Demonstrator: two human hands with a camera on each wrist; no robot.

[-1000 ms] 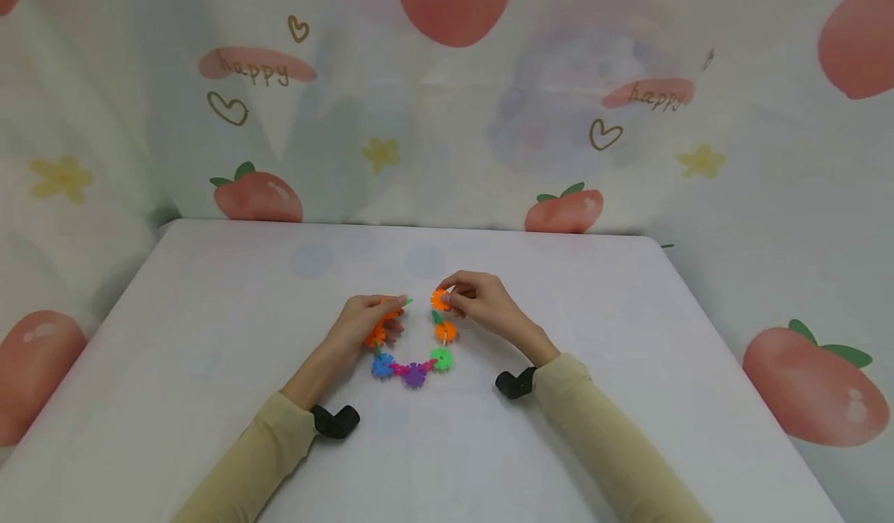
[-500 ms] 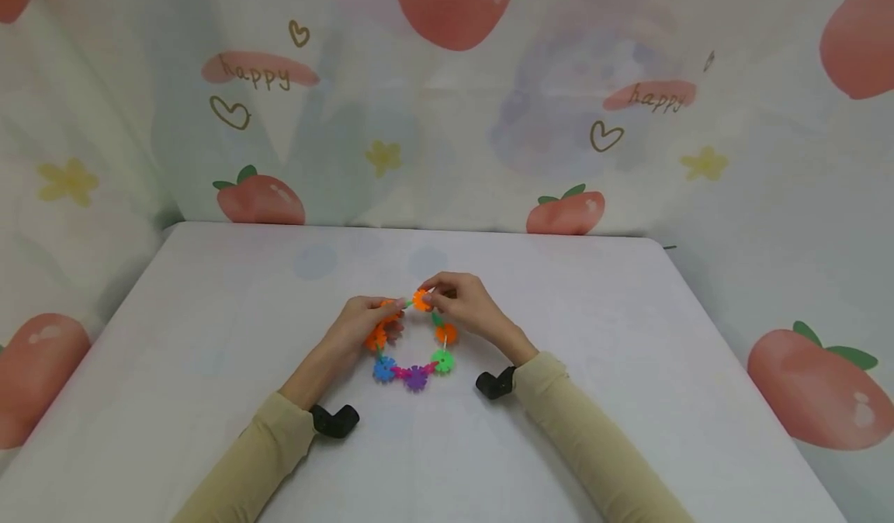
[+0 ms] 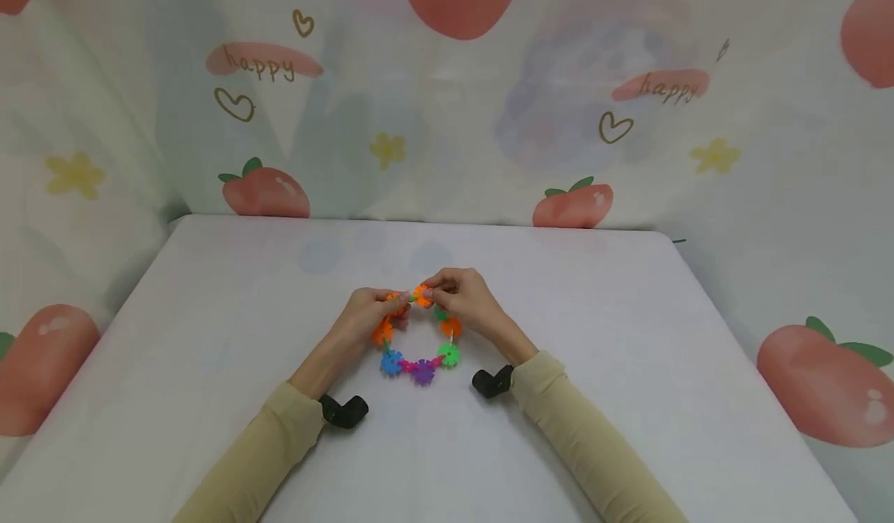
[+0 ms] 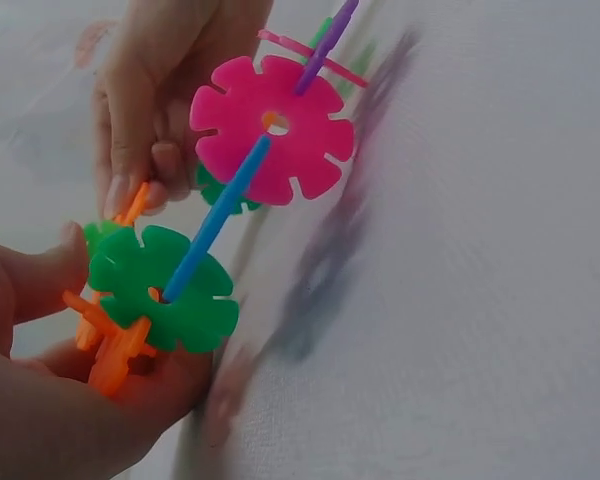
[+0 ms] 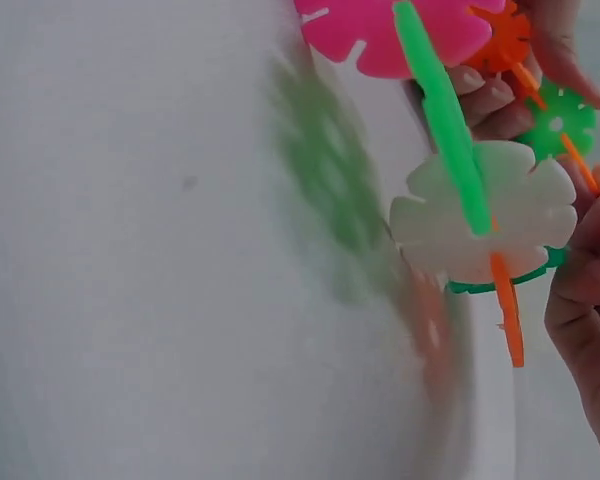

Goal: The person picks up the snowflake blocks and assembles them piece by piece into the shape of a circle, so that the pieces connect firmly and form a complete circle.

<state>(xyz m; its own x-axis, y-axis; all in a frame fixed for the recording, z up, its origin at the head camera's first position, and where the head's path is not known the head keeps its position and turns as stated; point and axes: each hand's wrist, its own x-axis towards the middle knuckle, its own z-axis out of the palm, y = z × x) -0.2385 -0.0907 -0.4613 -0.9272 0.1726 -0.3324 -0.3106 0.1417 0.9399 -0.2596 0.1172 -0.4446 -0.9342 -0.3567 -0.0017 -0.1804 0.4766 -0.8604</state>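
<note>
A chain of notched plastic snowflake discs forms a ring between my hands. Purple (image 3: 422,372), blue (image 3: 391,362) and green (image 3: 449,354) discs make up its near side. My left hand (image 3: 352,317) grips the ring's upper left, around orange discs. Between thumb and fingers, my right hand (image 3: 471,302) pinches an orange disc (image 3: 421,298) at the top. Against that disc sits a light green disc (image 5: 570,118), at the left fingertips. A dark green disc (image 4: 130,275) and a pink disc (image 4: 230,130) show in the left wrist view; a whitish disc (image 5: 435,235) hangs in the right wrist view.
A white cloth covers the table (image 3: 594,313), and a fruit-print curtain (image 3: 447,119) stands behind and at both sides. Black wrist mounts (image 3: 345,412) stick out from each sleeve, close to the near side of the ring.
My right hand has moved left with its orange disc, bringing it against the light green disc at my left fingertips. The gap at the ring's top has closed. My left hand keeps its grip.
</note>
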